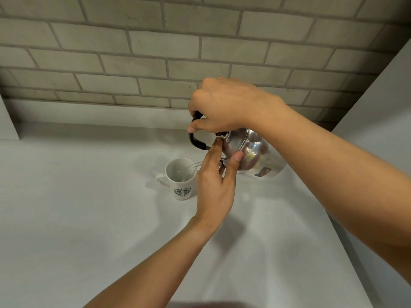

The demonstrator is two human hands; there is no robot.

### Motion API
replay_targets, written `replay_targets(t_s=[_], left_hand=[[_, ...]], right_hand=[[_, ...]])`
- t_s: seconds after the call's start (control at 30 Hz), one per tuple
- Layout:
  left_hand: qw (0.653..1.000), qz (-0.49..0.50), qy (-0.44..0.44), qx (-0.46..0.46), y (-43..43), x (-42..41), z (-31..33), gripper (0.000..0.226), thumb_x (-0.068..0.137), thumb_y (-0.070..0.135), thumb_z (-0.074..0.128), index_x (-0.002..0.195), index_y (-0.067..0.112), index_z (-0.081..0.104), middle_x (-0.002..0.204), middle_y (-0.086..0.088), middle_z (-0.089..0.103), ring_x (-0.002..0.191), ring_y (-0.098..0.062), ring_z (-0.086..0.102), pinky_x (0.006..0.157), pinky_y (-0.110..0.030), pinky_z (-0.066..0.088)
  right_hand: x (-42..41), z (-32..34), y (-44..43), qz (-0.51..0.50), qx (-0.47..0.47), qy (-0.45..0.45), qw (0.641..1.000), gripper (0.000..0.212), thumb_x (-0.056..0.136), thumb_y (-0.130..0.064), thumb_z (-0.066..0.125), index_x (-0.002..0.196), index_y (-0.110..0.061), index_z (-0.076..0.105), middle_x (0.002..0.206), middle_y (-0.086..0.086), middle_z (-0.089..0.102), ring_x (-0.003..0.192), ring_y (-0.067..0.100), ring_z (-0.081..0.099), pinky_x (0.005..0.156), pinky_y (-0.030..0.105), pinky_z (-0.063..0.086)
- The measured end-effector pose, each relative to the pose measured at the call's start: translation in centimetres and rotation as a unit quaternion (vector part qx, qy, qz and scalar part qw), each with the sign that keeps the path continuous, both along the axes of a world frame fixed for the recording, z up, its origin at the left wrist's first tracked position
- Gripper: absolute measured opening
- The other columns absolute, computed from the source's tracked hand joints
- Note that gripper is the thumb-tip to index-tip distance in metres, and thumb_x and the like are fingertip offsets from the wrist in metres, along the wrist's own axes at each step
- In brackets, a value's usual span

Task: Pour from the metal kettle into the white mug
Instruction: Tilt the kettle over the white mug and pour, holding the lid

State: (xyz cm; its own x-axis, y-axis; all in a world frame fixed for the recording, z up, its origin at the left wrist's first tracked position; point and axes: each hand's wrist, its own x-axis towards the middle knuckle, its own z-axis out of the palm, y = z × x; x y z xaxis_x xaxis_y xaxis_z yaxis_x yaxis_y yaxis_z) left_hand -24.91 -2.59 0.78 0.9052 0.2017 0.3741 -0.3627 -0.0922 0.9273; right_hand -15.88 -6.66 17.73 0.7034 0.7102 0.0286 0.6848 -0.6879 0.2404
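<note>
Mid-pour: right hand (222,105) clamped the tilted metal kettle (249,150)'s black handle (195,138), left hand (216,181) braced its lid; white mug (181,178) at seven o'clock, fill level unclear.

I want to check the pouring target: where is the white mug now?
In the head view the white mug stands upright on the white counter, left of centre, just left of the left hand and below-left of the tilted metal kettle.
</note>
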Motion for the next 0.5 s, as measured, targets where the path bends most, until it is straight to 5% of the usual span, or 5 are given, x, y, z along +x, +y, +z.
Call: replay_targets(t_s=[0.23,0.5], left_hand=[[1.000,0.005,0.004,-0.002,-0.06,0.10,0.01,0.052,0.102,0.044,0.059,0.148,0.020,0.054,0.129,0.008,0.068,0.107,-0.008,0.064,0.086,-0.005,0.042],[1.000,0.007,0.012,-0.006,0.12,0.01,-0.32,0.053,0.101,0.049,0.058,0.147,0.022,0.054,0.123,0.027,0.064,0.111,0.000,0.064,0.088,-0.004,0.043]], right_hand=[[-0.01,0.12,0.17,-0.004,-0.007,0.002,1.000,0.049,0.094,-0.059,0.065,0.098,-0.012,0.077,0.068,-0.004,0.043,0.074,0.036,0.065,0.056,0.032,0.043],[-0.12,-0.39,0.25,-0.009,0.002,0.000,1.000,0.049,0.094,-0.059,0.065,0.094,-0.011,0.075,0.066,-0.002,0.042,0.068,0.031,0.059,0.048,0.026,0.030]])
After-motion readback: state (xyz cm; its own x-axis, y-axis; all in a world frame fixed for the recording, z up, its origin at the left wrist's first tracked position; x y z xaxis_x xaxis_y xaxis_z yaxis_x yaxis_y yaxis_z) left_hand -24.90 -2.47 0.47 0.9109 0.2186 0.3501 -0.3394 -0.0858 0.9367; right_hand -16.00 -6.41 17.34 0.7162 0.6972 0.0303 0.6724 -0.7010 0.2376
